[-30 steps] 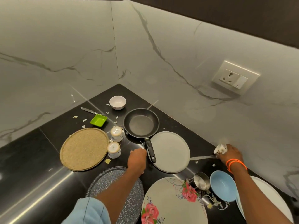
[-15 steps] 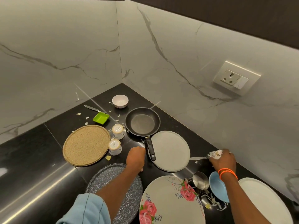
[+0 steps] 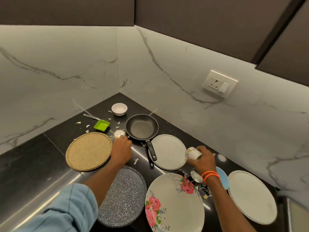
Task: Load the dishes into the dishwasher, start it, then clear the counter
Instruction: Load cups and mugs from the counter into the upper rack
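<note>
My left hand (image 3: 122,149) reaches past the woven mat (image 3: 88,151) to two white cups. One cup (image 3: 119,133) shows just beyond my fingertips; the nearer cup is hidden under my hand, so the grip is unseen. My right hand (image 3: 203,160) grips a floral cup (image 3: 192,153), tipped on its side above the right edge of a grey plate (image 3: 168,148). A black frying pan (image 3: 142,127) lies between my hands, its handle on the grey plate. Near me are a rose-patterned plate (image 3: 173,203), a speckled tray (image 3: 123,196), a blue bowl (image 3: 223,177) and a white plate (image 3: 252,196).
In the black counter's corner stand a small white bowl (image 3: 119,109), a green dish (image 3: 101,125) and a knife (image 3: 91,116), among scattered white scraps. A steel spoon (image 3: 196,176) lies under my right wrist. Marble walls close in the back and right; a socket (image 3: 219,83) is on the right wall.
My right hand has carried the floral cup up and left, over the grey plate's edge. My left hand moved forward and left from the pan handle onto the two cups.
</note>
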{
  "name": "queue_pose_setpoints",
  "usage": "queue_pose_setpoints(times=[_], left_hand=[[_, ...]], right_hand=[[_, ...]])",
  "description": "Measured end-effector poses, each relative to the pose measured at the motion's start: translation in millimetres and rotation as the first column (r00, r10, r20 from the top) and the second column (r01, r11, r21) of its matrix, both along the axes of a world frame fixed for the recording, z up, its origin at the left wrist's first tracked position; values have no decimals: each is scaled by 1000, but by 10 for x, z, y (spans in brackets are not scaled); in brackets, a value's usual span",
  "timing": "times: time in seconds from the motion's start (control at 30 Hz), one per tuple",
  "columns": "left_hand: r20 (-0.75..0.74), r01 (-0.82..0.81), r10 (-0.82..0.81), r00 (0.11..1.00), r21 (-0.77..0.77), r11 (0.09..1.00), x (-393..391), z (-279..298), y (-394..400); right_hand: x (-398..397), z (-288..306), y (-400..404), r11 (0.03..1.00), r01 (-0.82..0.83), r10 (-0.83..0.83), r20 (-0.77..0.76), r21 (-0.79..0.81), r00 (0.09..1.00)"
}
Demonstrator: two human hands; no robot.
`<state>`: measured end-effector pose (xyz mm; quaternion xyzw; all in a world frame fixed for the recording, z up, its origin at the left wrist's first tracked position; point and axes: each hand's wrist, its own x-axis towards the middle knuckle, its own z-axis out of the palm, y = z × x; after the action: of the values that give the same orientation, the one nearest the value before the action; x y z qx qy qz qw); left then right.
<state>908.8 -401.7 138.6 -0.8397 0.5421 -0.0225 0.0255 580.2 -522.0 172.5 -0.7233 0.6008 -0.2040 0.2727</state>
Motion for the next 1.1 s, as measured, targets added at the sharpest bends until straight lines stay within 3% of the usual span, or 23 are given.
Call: queue_pose_setpoints(times=[0.07,0.13,0.23,0.4,0.6,0.8,1.1], left_hand=[[-48,-101,101,994,1,995,180,-96,117],[-197,-158,166,966,55,986,285,-157,195],[-314,-101,120,942,77,992,319,-159,250],[-311,-98,74,948,-63,993,256,12,358],[-257,109,-149,955,-161,981,-237,594,435],[-403,331,-363,840,-150,932,-1262,995,476],[-504,609,-632,588,-239,757,-3005,1045,880]], right_hand=[[-18,27,122,1000,12,-12,9,-12,1000],[-56,66,258,999,28,-27,28,-22,999],[-128,122,477,998,55,-53,58,-21,997],[-305,230,783,992,106,-100,79,-74,992],[-570,302,1088,978,165,-156,79,-126,985],[-944,351,1407,961,232,-222,81,-148,972],[-1951,407,2372,915,390,-368,180,-105,912]])
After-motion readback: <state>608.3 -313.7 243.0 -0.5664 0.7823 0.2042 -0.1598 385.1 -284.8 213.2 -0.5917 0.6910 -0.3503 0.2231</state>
